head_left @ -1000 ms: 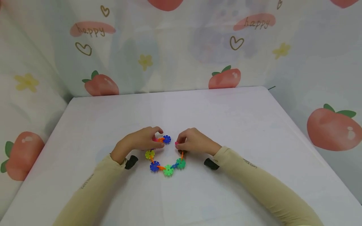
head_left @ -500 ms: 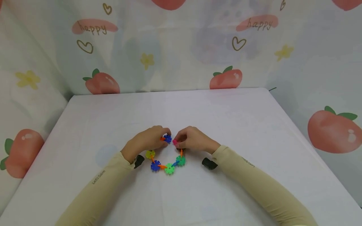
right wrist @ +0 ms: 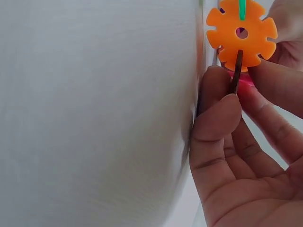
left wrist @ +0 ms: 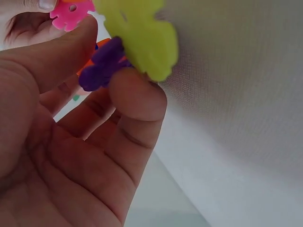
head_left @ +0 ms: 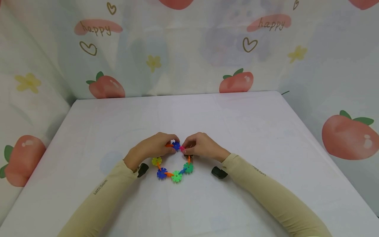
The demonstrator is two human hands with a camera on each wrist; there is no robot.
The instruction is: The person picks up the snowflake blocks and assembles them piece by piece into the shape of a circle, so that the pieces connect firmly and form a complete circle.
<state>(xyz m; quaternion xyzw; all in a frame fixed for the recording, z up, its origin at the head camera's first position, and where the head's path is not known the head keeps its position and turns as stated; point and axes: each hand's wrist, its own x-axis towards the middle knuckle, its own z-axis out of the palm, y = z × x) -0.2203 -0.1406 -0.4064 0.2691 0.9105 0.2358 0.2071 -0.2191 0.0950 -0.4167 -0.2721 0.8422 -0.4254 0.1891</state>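
Notched plastic discs, slotted edge to edge, form a ring on the table. At the ring's far side my left hand [head_left: 152,145] holds a blue disc [head_left: 176,145] between thumb and fingers. Opposite, my right hand [head_left: 204,146] pinches a pink disc [head_left: 182,149], whose edge meets the blue one. In the left wrist view, a purple disc [left wrist: 104,64] and a yellow disc [left wrist: 142,38] lie against the left fingers. The right wrist view has a brown disc [right wrist: 236,75] between the right fingers, slotted into an orange disc [right wrist: 255,35]. Palms and fingers hide part of the chain.
The near side of the ring has a second blue disc [head_left: 162,173], a light green disc [head_left: 176,176] and a darker green disc [head_left: 188,168]. White cloth covers the table [head_left: 237,121]. A printed curtain [head_left: 189,42] stands behind it. Black wrist pieces [head_left: 219,172] hang below the sleeves.
My left hand has shifted right and taken hold of the blue disc. The pink disc in my right hand has moved slightly left, closing the gap between the two discs.
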